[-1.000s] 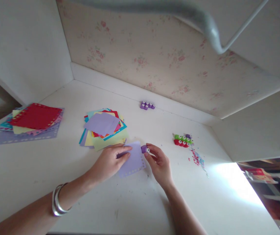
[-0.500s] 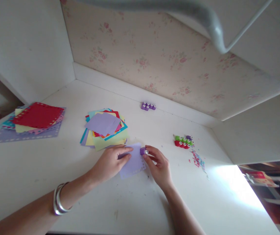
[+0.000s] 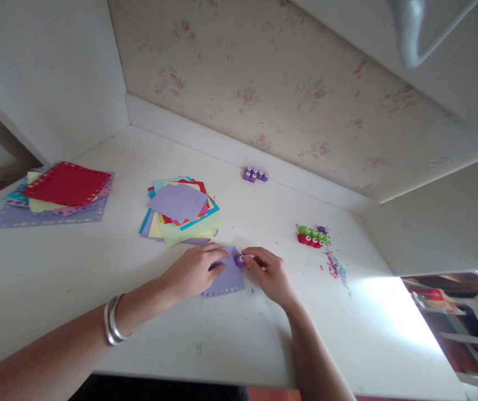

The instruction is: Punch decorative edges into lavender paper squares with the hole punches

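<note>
A small purple craft punch (image 3: 239,259) with a round white button is pinched between the thumb and fingers of my right hand (image 3: 269,274). It sits at the right edge of a sheet of purple paper (image 3: 228,277), near the upper corner. Punched holes run along the sheet's near edge. My left hand (image 3: 197,267) holds the sheet from the left, thumb and fingertips on its upper side. Above my left hand lies a pile of coloured paper sheets (image 3: 178,201), a plain purple one on top.
On the far left is a stack of hole-edged sheets (image 3: 67,185), red uppermost. Several purple punches (image 3: 255,174) stand near the back wall. Red, green and purple punches (image 3: 313,236) stand to the right, beside scattered paper bits (image 3: 336,268). A grey curved bar (image 3: 408,33) hangs above.
The punch has moved slightly down and left against the purple sheet's right edge, and the sheet looks flatter. Both hands keep their hold. The camera view has shifted a little.
</note>
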A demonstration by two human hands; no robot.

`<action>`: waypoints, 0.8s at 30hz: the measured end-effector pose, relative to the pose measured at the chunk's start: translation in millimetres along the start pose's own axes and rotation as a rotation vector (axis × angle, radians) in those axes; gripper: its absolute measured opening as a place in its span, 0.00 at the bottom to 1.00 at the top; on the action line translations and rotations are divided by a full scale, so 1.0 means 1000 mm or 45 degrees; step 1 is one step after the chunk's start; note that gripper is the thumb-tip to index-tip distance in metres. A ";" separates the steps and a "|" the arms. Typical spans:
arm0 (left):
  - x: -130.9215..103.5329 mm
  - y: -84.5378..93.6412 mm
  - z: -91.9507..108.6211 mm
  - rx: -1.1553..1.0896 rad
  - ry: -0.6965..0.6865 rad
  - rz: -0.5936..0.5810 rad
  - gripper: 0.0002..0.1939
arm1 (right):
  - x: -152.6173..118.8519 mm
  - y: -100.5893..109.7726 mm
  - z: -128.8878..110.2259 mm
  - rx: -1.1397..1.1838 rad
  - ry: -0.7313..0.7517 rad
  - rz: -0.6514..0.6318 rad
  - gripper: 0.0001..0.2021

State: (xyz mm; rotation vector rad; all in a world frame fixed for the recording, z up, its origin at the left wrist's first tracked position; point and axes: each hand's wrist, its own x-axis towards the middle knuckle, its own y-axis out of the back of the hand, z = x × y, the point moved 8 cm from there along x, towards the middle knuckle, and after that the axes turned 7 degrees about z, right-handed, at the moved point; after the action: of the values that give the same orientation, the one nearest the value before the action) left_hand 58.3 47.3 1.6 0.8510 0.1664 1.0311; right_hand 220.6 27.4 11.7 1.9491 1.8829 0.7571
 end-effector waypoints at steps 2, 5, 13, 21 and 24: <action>-0.003 0.000 0.005 0.155 -0.050 0.013 0.13 | 0.002 0.001 0.000 -0.004 0.016 -0.024 0.09; -0.004 0.008 0.013 0.349 -0.109 0.081 0.12 | 0.005 0.001 0.002 0.026 0.007 -0.050 0.10; -0.008 0.022 0.030 0.400 -0.167 0.200 0.10 | 0.011 -0.003 0.004 0.057 -0.051 -0.077 0.12; -0.015 0.010 0.027 0.395 -0.133 0.136 0.18 | 0.012 -0.008 0.009 0.176 -0.135 -0.082 0.13; -0.014 0.012 0.027 0.387 -0.132 0.145 0.18 | 0.011 -0.009 0.011 0.190 -0.152 -0.069 0.13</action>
State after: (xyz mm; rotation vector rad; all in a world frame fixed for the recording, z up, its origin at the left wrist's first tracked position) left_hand 55.5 24.1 24.2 1.1983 0.1916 1.0810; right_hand 219.4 40.5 -0.1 1.9736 1.9605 0.4855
